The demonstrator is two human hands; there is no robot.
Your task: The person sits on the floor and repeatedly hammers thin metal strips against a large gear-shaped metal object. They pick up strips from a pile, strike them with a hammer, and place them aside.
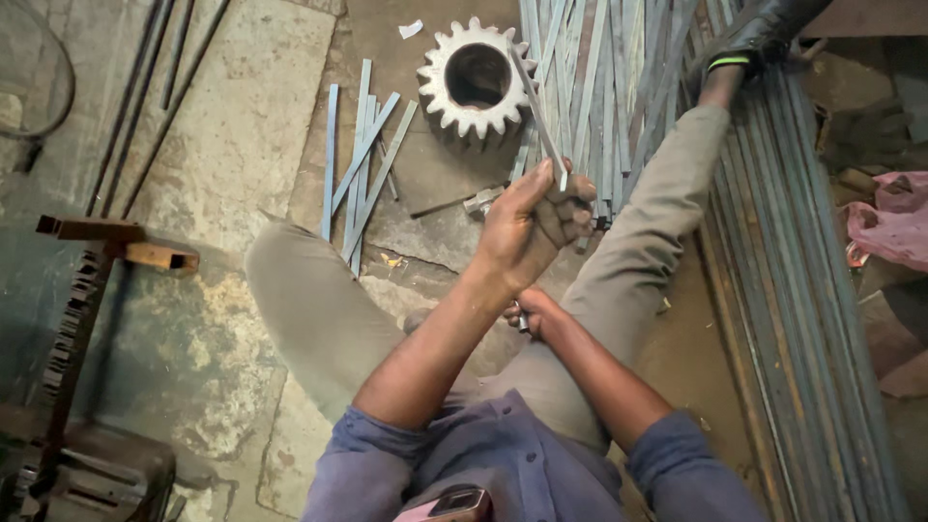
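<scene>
1. Left hand (532, 227) was raised over the lap, fingers (570, 208) curled tight around a thin flat metal strip (535, 106); the strip slanted up and away, its far end crossing the gear.
2. Right hand (534, 314) sat lower, between the knees, fingers closed on a small metal piece (522, 319); most of that piece was hidden, kind could not be told.
3. Large pale toothed gear (476, 79) lay flat on the floor (232, 126) ahead of the hands, round hole facing up.
4. Small white scrap (411, 29), torn and roughly rectangular, lay on the floor just left of the gear's top; no markings readable.
5. Short cut strips (360, 159) lay fanned on the floor left of the gear, near the left knee.
6. Pile of long strips (590, 77) ran behind and right of the gear, under the right leg.
7. Long grey bars (802, 290) were stacked along the right edge, crowding that side.
8. Pink crumpled bag (894, 222) lay at far right, beside the bars.
9. Rusty square-tube stand (106, 242) stood at left; bare cracked floor between it and the left knee gave open room.
</scene>
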